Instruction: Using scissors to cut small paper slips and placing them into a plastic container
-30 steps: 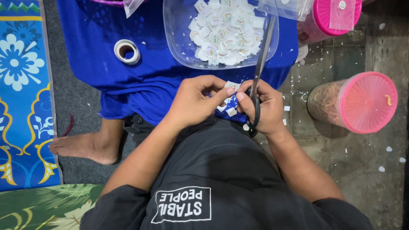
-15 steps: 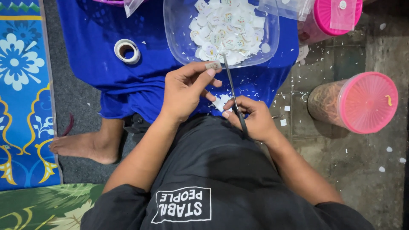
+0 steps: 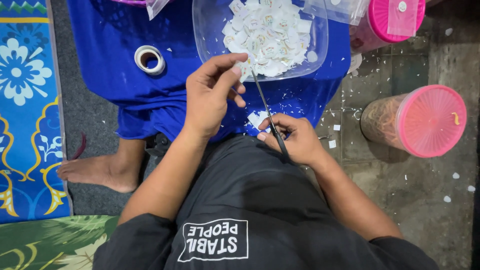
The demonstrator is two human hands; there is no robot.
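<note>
Seen from above, a seated person works over a blue cloth (image 3: 115, 65) spread across the lap and floor. The right hand (image 3: 292, 140) is closed around the handles of a pair of scissors (image 3: 267, 115), whose thin blades look shut and point up toward a clear plastic tub (image 3: 202, 30). Small white paper pieces are tucked under that hand's thumb. The left hand (image 3: 212, 95) hovers just at the tub's near rim, thumb and forefinger pinched together; whether a tiny cutout sits between them cannot be told.

As a judgement, the scissor tips sit close to the left fingers, so a careless snip could nick them. A released piece could also miss the tub and join the white scraps (image 3: 330, 137) already scattered on the cloth and concrete.

The clear tub holds a heap of small white paper cutouts (image 3: 267, 35) with faint coloured prints. To the right, a pink-lidded jar (image 3: 415, 120) lies on its side, holding something tan and stringy. Another pink-lidded container (image 3: 392, 20) stands at the top edge, contents hidden. A roll of tape (image 3: 149, 59) rests on the cloth, well apart from both hands.
</note>
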